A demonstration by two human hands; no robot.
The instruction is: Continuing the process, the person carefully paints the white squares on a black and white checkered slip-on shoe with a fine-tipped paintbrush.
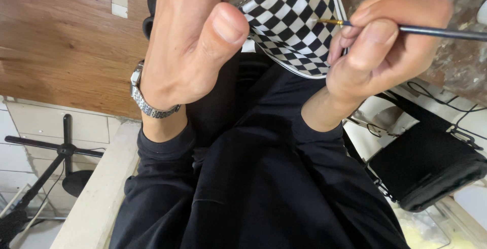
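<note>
Wood flooring (61, 41) is showing behind the left hand (190, 41), which is gripping a checkered shoe (294, 26). Beside it, the right hand (378, 46) is pinching a fine brush (436, 32), tip touching the shoe; slow, short strokes would likely be keeping squares crisp.

One view only, from up on the head, looking straight down and very close. Left hand (190, 41) and right hand (378, 46) big at the far edge, black sleeves (264, 188) filling the near middle. Wood table (66, 41) far left, black bag (431, 168) near right.
</note>
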